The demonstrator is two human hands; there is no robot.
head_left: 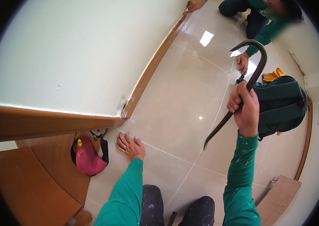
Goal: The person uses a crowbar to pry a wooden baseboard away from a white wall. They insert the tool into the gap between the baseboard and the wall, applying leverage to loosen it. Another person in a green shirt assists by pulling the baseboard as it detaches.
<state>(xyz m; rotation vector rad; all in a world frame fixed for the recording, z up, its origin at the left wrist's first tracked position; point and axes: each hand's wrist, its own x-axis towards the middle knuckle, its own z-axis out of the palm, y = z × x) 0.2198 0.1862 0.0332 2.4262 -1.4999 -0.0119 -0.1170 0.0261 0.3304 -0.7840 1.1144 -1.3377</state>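
Note:
My right hand (245, 107) is closed around the shaft of a dark metal crowbar (258, 67), raised above the floor. Its hooked end curves up and to the left past my fist, while the straight tip points down and to the left. My left hand (130, 147), wearing a ring, lies with fingers spread on the beige tiled floor (170, 109), close to the wall corner. Beside that corner runs a brown wooden baseboard (150, 69), and the wall's lower edge looks chipped there.
A pink cap (88, 157) lies by the wooden door (31, 184) at left. On the right are a dark green backpack (280, 107), a yellow cloth (273, 75) and a wooden board (280, 199). A co-worker's hand (243, 62) reaches down near the backpack; another hand (195, 5) touches the far baseboard.

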